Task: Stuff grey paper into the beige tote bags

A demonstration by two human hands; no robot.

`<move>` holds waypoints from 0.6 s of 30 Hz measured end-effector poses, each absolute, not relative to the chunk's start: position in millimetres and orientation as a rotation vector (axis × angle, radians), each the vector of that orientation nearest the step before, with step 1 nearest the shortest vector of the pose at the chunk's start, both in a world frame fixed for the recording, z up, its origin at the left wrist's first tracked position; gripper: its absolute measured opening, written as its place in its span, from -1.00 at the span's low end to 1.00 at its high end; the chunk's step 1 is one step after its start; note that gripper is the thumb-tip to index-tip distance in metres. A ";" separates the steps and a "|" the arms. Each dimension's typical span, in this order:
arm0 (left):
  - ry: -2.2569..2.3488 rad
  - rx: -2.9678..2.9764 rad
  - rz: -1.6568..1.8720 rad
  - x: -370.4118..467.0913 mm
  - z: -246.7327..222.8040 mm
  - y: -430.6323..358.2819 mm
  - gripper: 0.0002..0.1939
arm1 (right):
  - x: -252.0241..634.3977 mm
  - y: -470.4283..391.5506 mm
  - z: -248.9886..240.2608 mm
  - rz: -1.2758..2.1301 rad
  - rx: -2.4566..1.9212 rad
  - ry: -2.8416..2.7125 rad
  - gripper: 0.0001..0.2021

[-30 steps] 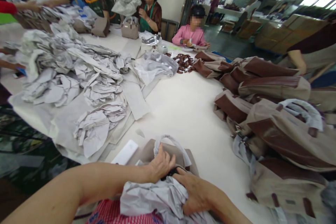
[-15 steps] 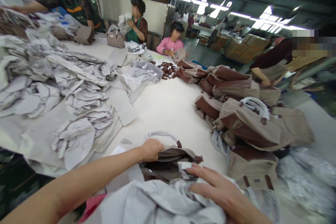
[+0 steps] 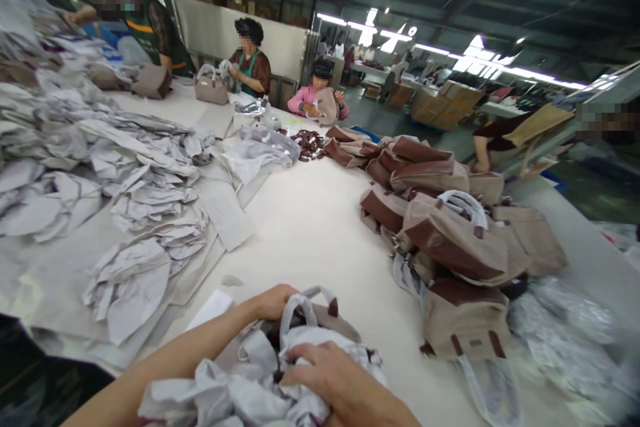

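Handbag at the table's near edge is gripped at its mouth by the left hand, while the right hand closes on crumpled paper over the opening, so pushing it in evenly would probably fill the corners best.

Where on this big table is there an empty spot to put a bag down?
The widest bare patch of table runs down the middle, between the crumpled paper sheets on the left and the heap of brown-and-tan bags on the right. It is crowded close by, where the left hand and right hand press paper into a bag.
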State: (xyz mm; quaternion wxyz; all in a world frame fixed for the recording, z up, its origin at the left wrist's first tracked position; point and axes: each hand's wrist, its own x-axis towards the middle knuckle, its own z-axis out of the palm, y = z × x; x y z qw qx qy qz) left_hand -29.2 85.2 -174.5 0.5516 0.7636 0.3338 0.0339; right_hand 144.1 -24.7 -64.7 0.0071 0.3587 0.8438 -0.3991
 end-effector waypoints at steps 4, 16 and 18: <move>0.901 1.752 0.035 -25.4 -187.8 88.9 -0.81 | 143.3 -37.9 -77.3 -1.402 1.214 2.484 -0.67; 1.261 1.796 0.127 -34.0 -153.9 140.8 -0.78 | 188.5 -32.8 -59.2 -2.025 1.521 2.000 -0.70; 1.369 1.815 0.163 -34.0 -149.5 131.9 -0.79 | 216.8 -34.8 -54.8 -2.059 1.778 1.928 -0.69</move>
